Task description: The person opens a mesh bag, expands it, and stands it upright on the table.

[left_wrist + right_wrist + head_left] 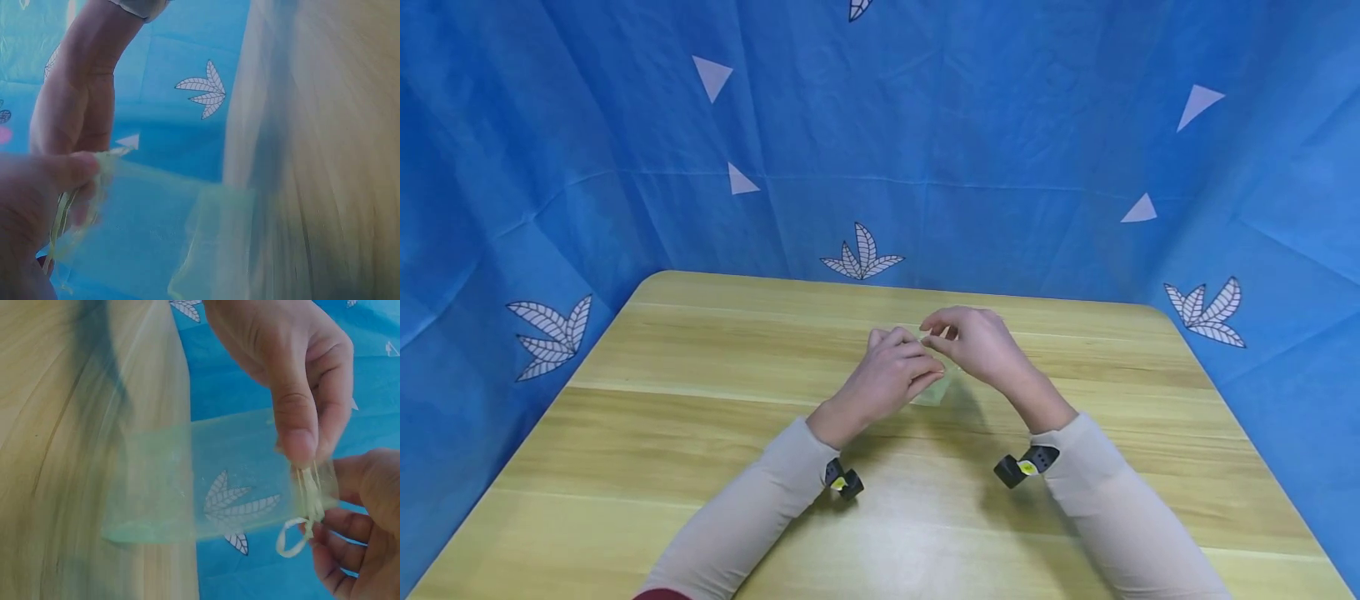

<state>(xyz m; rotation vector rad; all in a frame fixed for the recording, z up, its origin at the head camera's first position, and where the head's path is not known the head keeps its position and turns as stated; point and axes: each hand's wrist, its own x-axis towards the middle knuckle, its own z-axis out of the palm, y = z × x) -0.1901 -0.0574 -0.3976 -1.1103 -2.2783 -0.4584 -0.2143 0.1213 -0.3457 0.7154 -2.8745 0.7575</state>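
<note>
A sheer pale green drawstring bag (244, 481) hangs between my two hands, see-through enough that the backdrop and tabletop show behind it. My left hand (891, 371) pinches its gathered top edge between thumb and fingers, seen closest in the right wrist view. Curled around the other end of that mouth is my right hand (973, 342), its fingers at the pale ribbon drawstring (309, 506). One ribbon loop dangles below the fingers. In the head view, the lower part of the bag (932, 392) shows under the left hand. Nothing can be made out inside it.
A light wooden table (700, 400) spreads beneath both arms. A blue cloth backdrop (970, 108) with white leaf and triangle prints stands behind and along both sides. Black camera straps (1037, 460) sit on the wrists over pale sleeves.
</note>
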